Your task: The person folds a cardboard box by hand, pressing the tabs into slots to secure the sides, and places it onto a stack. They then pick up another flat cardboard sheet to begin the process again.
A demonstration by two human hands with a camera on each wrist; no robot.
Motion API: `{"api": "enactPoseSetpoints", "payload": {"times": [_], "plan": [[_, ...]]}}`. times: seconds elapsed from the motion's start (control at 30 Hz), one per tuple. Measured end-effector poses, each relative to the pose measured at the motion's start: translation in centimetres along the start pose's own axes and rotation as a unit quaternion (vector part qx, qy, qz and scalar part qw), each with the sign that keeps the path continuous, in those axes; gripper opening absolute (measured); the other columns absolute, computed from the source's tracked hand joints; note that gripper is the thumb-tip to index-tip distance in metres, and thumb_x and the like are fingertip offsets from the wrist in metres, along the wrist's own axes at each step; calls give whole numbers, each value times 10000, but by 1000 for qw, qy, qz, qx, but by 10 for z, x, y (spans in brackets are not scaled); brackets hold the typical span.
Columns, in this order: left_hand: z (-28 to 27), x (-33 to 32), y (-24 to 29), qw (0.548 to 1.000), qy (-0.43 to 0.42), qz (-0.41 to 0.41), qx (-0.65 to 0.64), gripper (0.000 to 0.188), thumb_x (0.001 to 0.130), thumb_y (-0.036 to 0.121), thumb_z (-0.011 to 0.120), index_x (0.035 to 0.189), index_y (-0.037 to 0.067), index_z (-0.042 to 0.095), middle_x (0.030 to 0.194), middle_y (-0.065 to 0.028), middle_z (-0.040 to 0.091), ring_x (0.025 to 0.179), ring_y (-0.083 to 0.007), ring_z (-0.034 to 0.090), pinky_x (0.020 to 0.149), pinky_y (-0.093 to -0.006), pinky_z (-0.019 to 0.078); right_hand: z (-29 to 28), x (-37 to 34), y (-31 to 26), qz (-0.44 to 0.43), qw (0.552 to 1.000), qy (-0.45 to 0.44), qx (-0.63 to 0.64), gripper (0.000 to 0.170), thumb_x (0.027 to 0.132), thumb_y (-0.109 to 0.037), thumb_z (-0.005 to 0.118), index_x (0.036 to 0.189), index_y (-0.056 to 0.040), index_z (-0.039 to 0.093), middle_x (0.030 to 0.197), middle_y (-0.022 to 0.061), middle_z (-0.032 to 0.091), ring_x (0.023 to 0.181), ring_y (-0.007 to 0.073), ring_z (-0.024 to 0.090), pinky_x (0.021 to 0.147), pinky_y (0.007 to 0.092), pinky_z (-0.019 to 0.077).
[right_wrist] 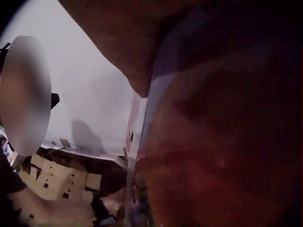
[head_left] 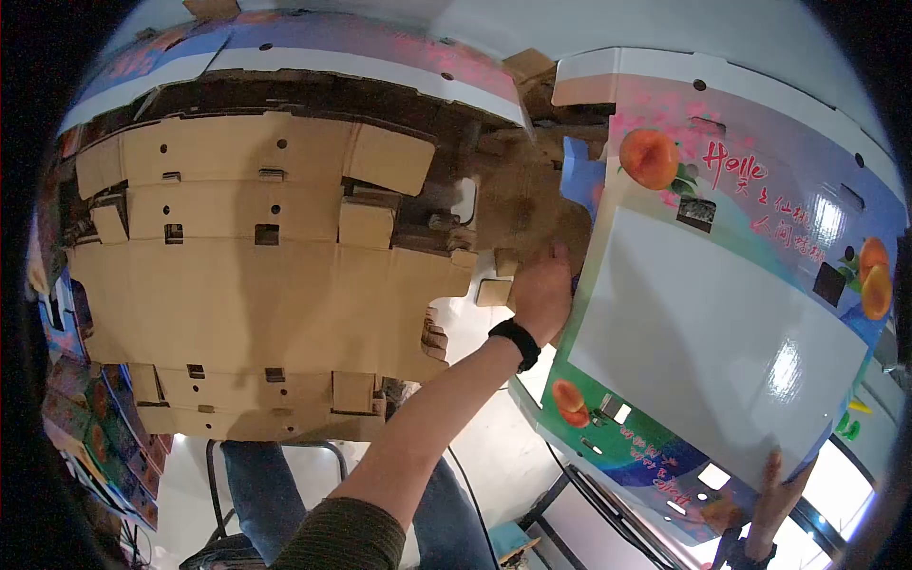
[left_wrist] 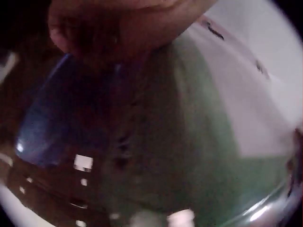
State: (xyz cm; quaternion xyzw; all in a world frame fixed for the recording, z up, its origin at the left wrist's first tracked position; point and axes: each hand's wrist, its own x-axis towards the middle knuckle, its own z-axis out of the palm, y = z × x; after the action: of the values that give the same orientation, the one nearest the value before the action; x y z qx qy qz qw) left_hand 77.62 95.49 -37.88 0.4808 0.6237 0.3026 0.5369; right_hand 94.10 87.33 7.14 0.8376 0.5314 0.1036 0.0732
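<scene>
A large flat printed carton sheet (head_left: 722, 304), with peaches, pink blossom and a white panel, fills the right side of the head view, tilted. My left hand (head_left: 543, 293), with a black band at the wrist, grips its left edge; some of its fingers are hidden. At the sheet's lower right corner my right hand (head_left: 777, 489) holds on, thumb over the printed face and fingers behind. The left wrist view has my left hand (left_wrist: 118, 28) against the sheet's green and blue printing. Close to the right wrist camera, the sheet's edge runs beside my right hand (right_wrist: 128, 42).
Plain brown carton sheets (head_left: 256, 294) with slots and holes lie stacked at the left. Behind them stretches another printed carton sheet (head_left: 361, 57). More printed cartons (head_left: 95, 427) stand at the lower left. Dark cables (head_left: 608, 508) run below the held sheet.
</scene>
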Motion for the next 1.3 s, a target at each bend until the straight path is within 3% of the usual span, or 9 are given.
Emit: {"api": "enactPoseSetpoints", "payload": {"times": [0.1, 0.2, 0.4, 0.6, 0.8, 1.0, 1.1, 1.2, 1.3], "plan": [[-8, -2, -11, 979, -53, -112, -159, 279, 972, 102, 507, 1215, -33, 536, 1073, -267, 633, 1016, -462, 629, 859, -540, 520, 1, 0, 6, -8, 1000, 11, -6, 805, 949, -275, 737, 1555, 49, 316, 1529, 264, 430, 1409, 358, 422, 1179, 473, 318], [-35, -26, 6, 944, 97, -41, -314, 321, 1040, 196, 476, 1250, -40, 529, 1113, -283, 634, 1039, -450, 626, 879, -521, 512, 0, 2, 4, -14, 1000, 9, -14, 796, 952, -271, 734, 1552, 51, 322, 1534, 263, 426, 1402, 356, 427, 1182, 471, 311], [2, -38, 48, 972, 85, 64, -208, 525, 1051, 238, 501, 1477, -35, 361, 1433, -334, 465, 1368, -493, 424, 1117, -525, 382, 0, -3, 1, 19, 999, 19, 18, 805, 947, -271, 742, 1558, 39, 319, 1531, 250, 431, 1399, 350, 426, 1181, 467, 312], [20, -31, 56, 993, 94, 50, -49, 541, 1039, 257, 538, 1464, -22, 352, 1404, -339, 483, 1335, -490, 464, 1090, -534, 405, -2, -9, 6, 40, 998, 24, 45, 802, 943, -230, 745, 1565, 28, 310, 1523, 236, 440, 1396, 340, 424, 1180, 462, 314], [28, -12, 50, 900, -63, -42, -428, 439, 1050, 314, 534, 1319, -18, 434, 1198, -292, 591, 1077, -447, 622, 951, -548, 471, -2, -8, -2, 39, 998, 36, 16, 794, 945, -214, 740, 1566, 29, 309, 1529, 232, 432, 1400, 345, 415, 1192, 469, 291], [77, 3, 64, 969, -124, 26, -210, 503, 1043, 349, 538, 1323, -60, 450, 1310, -285, 563, 1136, -424, 601, 1011, -549, 461, -7, -13, -6, 43, 998, 37, -1, 823, 941, -276, 745, 1572, 20, 307, 1563, 234, 402, 1429, 348, 387, 1206, 483, 267], [66, -4, 89, 997, 71, 21, -32, 517, 1041, 344, 532, 1367, -49, 449, 1393, -266, 523, 1247, -416, 547, 1049, -534, 456, -8, -14, -17, 48, 998, 44, -21, 838, 937, -303, 749, 1575, 12, 307, 1574, 234, 391, 1439, 351, 379, 1211, 489, 262], [51, -5, 97, 994, 25, 1, -106, 497, 1034, 236, 505, 1432, -50, 420, 1488, -268, 450, 1355, -413, 476, 1111, -502, 432, -6, -15, -7, 33, 997, 59, -32, 804, 959, -322, 733, 1575, 0, 329, 1548, 223, 427, 1416, 332, 413, 1189, 469, 298], [61, 2, 93, 972, 145, 183, 8, 554, 1010, 97, 460, 1518, -66, 312, 1559, -298, 357, 1448, -420, 383, 1178, -483, 381, -7, -16, -4, 39, 997, 59, -17, 775, 977, -314, 714, 1579, -10, 333, 1539, 220, 438, 1408, 328, 427, 1181, 467, 310]]}}
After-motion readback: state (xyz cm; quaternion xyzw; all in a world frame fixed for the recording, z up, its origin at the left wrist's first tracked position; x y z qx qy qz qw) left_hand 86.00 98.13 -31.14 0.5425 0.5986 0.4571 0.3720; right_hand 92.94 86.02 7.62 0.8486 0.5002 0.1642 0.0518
